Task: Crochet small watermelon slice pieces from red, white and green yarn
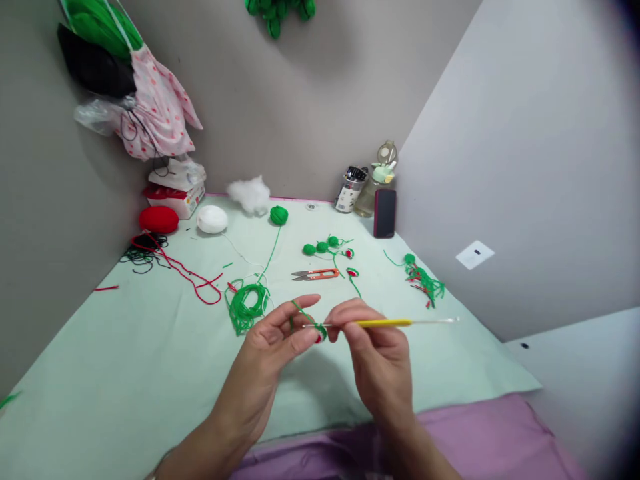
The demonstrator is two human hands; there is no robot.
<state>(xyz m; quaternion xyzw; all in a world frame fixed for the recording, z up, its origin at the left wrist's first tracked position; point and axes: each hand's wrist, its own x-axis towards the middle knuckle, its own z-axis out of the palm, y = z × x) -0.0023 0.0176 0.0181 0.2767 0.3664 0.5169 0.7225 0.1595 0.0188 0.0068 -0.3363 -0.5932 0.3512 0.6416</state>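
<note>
My left hand point(280, 340) pinches a small red, white and green crochet piece point(321, 333) between thumb and finger. A green yarn strand runs over its raised index finger down to the piece. My right hand point(375, 353) grips a crochet hook point(385, 323) with a yellow handle, held about level. The hook's metal tip meets the top of the crochet piece, crossing the green strand. Beyond my left hand lies a loose coil of green yarn point(243, 308). Orange-handled thread snips point(320, 274) rest on the table past both hands.
At the back are a green yarn ball point(279, 215), a white ball point(213, 219), a red ball point(159, 219) and stuffing point(253, 195). Finished green pieces point(322, 247) lie mid-table, with yarn scraps point(425, 283) on the right. A phone point(385, 213) leans by a bottle point(367, 198).
</note>
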